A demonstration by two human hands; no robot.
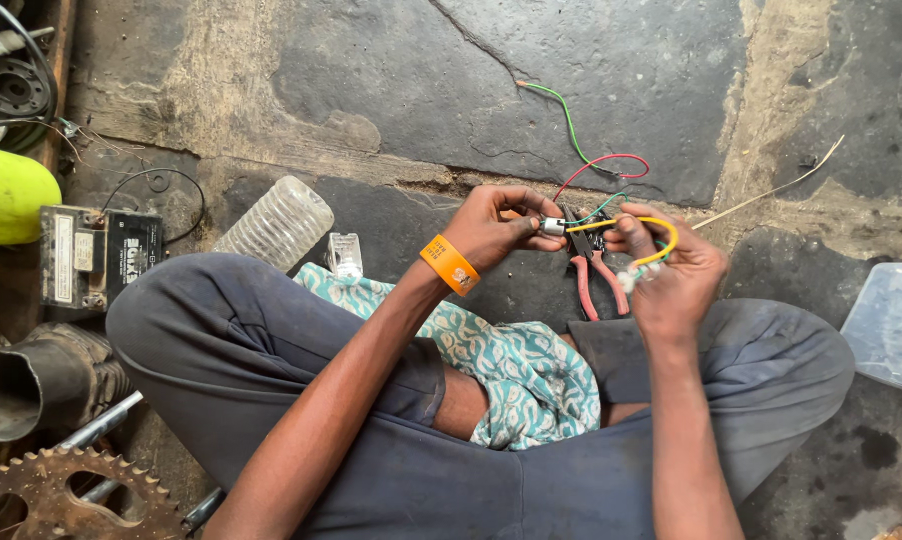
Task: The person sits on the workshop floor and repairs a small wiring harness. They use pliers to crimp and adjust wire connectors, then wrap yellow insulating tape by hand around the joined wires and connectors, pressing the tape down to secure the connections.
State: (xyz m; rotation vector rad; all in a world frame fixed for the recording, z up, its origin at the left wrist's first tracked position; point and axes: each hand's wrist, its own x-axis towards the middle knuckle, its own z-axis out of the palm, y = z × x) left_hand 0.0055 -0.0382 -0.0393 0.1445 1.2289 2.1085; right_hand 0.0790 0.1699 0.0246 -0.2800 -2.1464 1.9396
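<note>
Above the crossed legs, the left hand (496, 225) pinches a small silver connector (553, 226), while the right hand (671, 270) grips red-handled pliers (593, 275) and a yellow wire (651, 235); steady, close holding seems wise. Beyond, loose wires (591, 160) trail across the stone floor (391, 80).

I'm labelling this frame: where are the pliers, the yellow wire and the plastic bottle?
pliers (603, 282): head view, on a red handle below the hands.
yellow wire (661, 226): head view, on the loop over the right hand.
plastic bottle (276, 225): head view, on its ribbed clear side.
</note>
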